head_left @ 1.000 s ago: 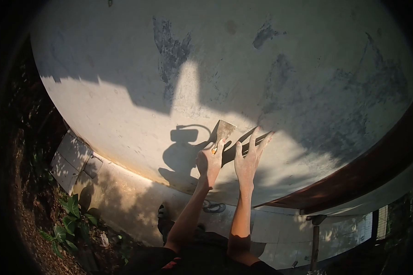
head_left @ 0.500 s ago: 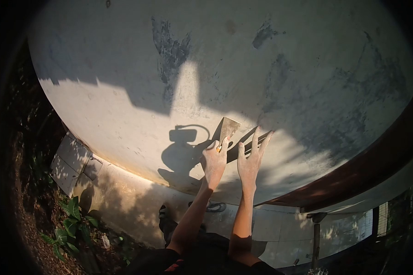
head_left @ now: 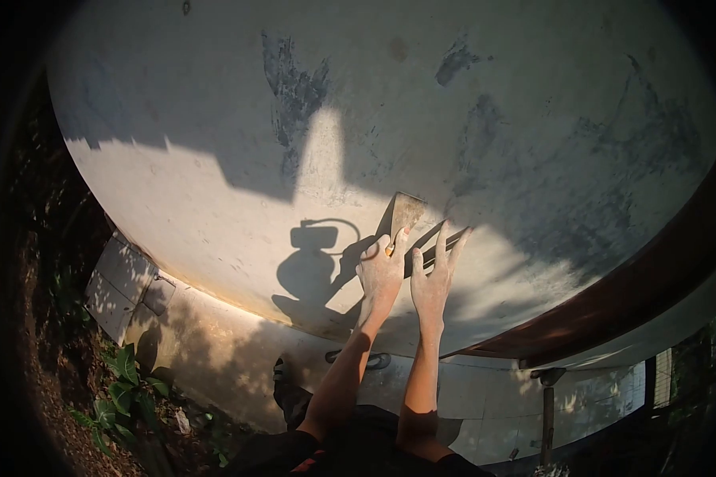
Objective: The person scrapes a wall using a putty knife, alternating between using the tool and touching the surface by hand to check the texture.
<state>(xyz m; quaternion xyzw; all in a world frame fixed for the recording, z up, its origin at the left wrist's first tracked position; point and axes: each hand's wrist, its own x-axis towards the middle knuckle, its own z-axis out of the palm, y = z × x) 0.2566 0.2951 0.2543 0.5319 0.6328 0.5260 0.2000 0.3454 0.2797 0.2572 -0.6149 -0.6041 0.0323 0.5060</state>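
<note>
My left hand (head_left: 382, 269) is closed around the handle of a putty knife (head_left: 408, 210), whose flat, wide blade lies against the pale wall (head_left: 191, 191). Only a bit of orange handle shows between the fingers. Just to the right, my right hand (head_left: 433, 282) has its fingers stretched out and spread, with the fingertips at the wall and nothing held. Both hands look dusty with pale powder. Dark grey patches (head_left: 294, 83) mark the wall above, and a broader grey, scuffed area (head_left: 573, 199) spreads to the right of my hands.
Sunlight and my shadow (head_left: 306, 266) fall across the wall. A reddish-brown band (head_left: 597, 298) runs along its right lower side. Below are a concrete ledge (head_left: 207, 342), a sandal (head_left: 379, 361), leafy plants (head_left: 123, 389) at left and a post (head_left: 547, 417) at right.
My left hand and the putty knife have slid up and to the right along the wall, closer to my right hand. My right hand stays in nearly the same place.
</note>
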